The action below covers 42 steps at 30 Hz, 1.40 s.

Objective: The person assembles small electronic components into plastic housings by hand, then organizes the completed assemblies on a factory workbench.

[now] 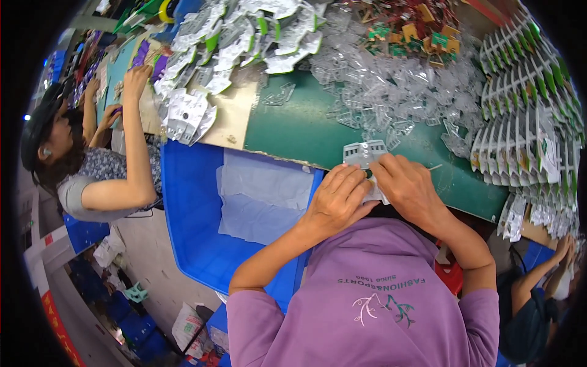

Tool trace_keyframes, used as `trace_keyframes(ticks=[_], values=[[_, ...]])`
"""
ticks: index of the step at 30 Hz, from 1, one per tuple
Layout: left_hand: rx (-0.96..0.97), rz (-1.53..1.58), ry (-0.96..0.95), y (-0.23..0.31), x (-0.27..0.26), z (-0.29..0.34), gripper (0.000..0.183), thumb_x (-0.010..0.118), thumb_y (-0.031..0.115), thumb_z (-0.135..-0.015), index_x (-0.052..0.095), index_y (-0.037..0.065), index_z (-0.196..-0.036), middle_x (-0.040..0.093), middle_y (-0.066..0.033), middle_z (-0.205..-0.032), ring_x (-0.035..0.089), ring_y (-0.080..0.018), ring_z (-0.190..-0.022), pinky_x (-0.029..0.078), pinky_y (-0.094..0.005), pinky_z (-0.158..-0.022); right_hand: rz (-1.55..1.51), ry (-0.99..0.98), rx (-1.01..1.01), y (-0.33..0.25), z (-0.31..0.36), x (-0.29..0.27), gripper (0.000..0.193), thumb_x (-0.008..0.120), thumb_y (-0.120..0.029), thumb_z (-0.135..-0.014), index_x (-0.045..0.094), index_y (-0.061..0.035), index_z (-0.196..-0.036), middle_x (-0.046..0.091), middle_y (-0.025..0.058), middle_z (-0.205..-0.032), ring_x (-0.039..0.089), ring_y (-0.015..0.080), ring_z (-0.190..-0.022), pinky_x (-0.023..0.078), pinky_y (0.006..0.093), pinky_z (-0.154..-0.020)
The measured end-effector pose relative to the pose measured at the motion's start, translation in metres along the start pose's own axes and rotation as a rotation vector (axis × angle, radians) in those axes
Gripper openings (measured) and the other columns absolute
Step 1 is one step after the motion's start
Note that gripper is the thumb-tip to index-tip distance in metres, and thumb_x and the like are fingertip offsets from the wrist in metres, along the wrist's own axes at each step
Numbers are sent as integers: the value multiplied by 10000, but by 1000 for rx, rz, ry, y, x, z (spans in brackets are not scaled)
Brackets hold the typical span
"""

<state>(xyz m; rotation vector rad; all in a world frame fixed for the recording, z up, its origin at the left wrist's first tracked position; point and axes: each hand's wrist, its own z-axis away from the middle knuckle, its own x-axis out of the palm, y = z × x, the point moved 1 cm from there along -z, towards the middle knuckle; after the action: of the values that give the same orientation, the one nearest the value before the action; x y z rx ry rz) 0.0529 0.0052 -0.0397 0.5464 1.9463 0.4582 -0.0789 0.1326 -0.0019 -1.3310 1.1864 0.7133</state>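
At the near edge of the green bench, a grey-and-white plastic housing (363, 152) is held between both hands. My left hand (338, 197) grips its left side with bent fingers and thumb. My right hand (406, 185) is closed on its right side, the fingertips pressing on the top near the middle. Its lower part is partly covered by my fingers. Just beyond it lies a heap of clear plastic pieces (391, 92). Small circuit boards with red wires (428, 33) are piled behind that heap.
White-and-green housings (263, 30) are heaped at the far left; similar ones stand in stacked rows (520, 144) on the right. A blue bin (189, 235) with a pale liner sits below the bench edge. Co-workers sit at left (110, 177) and right (532, 306).
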Motion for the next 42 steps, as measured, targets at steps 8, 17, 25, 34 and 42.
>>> trace_keyframes(ticks=[8, 17, 25, 34, 42], values=[[-98, -164, 265, -100, -58, -41, 254, 739, 18, -761, 666, 23, -1004, 671, -153, -1052, 631, -333, -973, 505, -414, -861, -27, -26, 13, 1, 8, 3, 382, 616, -15, -766, 610, -6, -1147, 593, 103, -1052, 635, 251, -813, 519, 374, -620], [-73, -284, 141, -129, -60, -37, 249, 626, 0, -790, 649, 45, -1033, 634, -132, -1001, 591, -316, -950, 447, -407, -837, -4, 15, 68, -4, 20, 0, 362, 626, -23, -755, 612, 10, -1115, 584, 92, -1019, 621, 223, -748, 518, 360, -604], [-127, -412, 29, -76, -52, -31, 210, 657, 12, -800, 646, 60, -1004, 588, -110, -867, 568, -298, -838, 434, -377, -749, 21, 36, 103, -2, 20, -3, 306, 624, -41, -755, 600, -2, -1057, 549, 67, -949, 597, 202, -732, 519, 360, -600], [-159, -170, -29, -51, -54, -32, 235, 677, 21, -798, 628, -2, -1026, 610, -131, -932, 589, -326, -834, 482, -421, -765, 2, -2, 107, 3, 23, -3, 345, 635, -9, -730, 636, -12, -1074, 612, 90, -1037, 633, 243, -767, 513, 374, -617], [165, 11, -53, -15, -16, -32, 264, 672, -4, -755, 678, -20, -1019, 637, -128, -1042, 642, -299, -1030, 527, -394, -847, 2, 169, 4, 7, 21, 2, 257, 633, -45, -720, 623, -12, -975, 554, 52, -865, 574, 189, -678, 496, 333, -574]])
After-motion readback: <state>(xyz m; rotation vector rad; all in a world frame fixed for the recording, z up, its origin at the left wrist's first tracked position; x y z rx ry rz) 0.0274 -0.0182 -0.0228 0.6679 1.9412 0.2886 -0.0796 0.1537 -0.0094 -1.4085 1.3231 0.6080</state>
